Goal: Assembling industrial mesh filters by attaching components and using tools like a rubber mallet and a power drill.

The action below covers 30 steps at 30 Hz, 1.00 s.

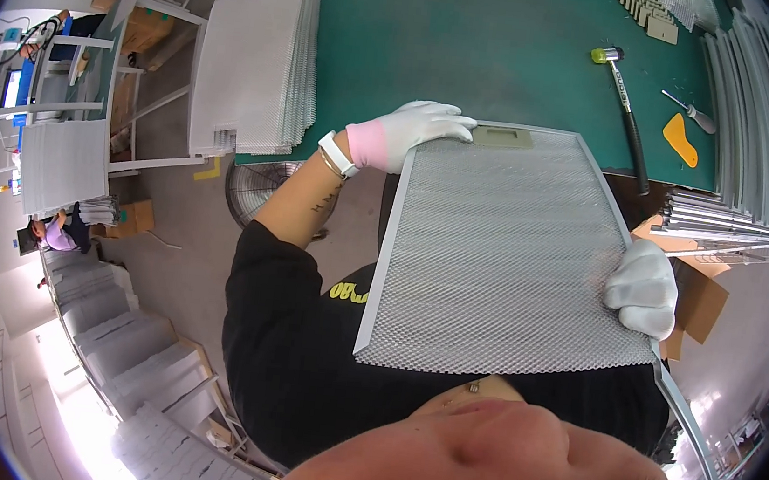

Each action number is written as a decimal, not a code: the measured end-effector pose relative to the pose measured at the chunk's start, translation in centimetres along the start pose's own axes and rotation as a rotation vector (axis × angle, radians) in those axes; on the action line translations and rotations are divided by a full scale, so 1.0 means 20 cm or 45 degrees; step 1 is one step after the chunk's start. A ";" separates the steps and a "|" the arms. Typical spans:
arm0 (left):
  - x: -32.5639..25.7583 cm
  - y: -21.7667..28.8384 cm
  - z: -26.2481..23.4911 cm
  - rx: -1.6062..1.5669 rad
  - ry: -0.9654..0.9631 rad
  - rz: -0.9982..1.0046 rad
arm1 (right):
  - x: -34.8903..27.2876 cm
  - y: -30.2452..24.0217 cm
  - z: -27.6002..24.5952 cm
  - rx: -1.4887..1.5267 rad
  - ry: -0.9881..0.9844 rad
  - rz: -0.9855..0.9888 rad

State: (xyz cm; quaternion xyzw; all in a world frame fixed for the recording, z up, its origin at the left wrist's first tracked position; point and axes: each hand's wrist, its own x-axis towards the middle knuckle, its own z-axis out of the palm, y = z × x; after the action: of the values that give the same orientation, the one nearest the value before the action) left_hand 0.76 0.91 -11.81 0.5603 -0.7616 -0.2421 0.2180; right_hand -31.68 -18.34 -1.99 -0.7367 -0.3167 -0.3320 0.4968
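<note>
A rectangular silver mesh filter panel (505,253) stands tilted between my body and the green table. Pale metal edging runs along its left, far and right sides; its near edge shows bare mesh. A beige plastic piece (502,137) sits in the far edging. My left hand (422,130), in a white glove with a pink cuff, grips the far left corner, fingers bent over the edge and thumb hidden. On the right side, my gloved right hand (644,288) is closed around the mesh edge and a metal edging strip (686,417), which sticks out past the near corner.
The green table (443,40) carries a stack of mesh sheets (258,58), a rubber mallet (627,116), a screwdriver (690,111), a yellow insole-shaped piece (681,140) and beige plastic pieces (647,13). Metal strips (758,120) lie right. A floor fan (258,191) stands below.
</note>
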 end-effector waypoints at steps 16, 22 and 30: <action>-0.21 0.59 -0.42 -0.397 0.202 0.445 | 0.05 0.09 -0.05 -0.197 0.272 0.177; 0.04 0.62 -0.35 -0.326 1.258 0.763 | 0.22 0.23 -0.06 -0.252 0.567 0.152; 0.04 0.50 -0.36 -0.373 1.554 0.693 | 0.37 0.24 -0.05 -0.327 0.389 0.281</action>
State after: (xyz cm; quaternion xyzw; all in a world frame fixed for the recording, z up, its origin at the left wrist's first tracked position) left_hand -2.66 1.92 0.07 0.3497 -0.5756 0.0800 0.7349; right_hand -23.75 -19.71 1.65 -0.7652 -0.1104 -0.4210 0.4744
